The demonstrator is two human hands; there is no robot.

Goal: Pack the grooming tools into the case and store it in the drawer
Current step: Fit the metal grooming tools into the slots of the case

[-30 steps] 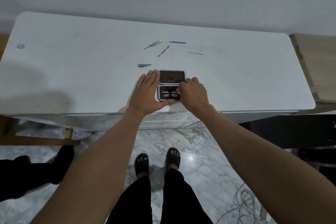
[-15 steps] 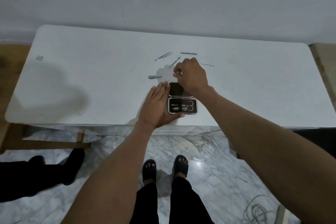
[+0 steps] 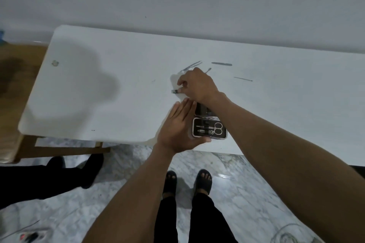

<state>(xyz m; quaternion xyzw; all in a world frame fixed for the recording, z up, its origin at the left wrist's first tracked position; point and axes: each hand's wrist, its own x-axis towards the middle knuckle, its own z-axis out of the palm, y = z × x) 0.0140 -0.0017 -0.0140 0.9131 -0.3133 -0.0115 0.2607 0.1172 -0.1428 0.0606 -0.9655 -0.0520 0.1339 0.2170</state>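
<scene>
R arm hides case lid (image 3: pixel 203 109).

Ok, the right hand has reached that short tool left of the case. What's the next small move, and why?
Probably close the fingertips on the short metal tool and lift it back toward the open case. The right hand is pinching at its end on the white table, the left hand steadies the case, and four tools lie loose beyond.
</scene>
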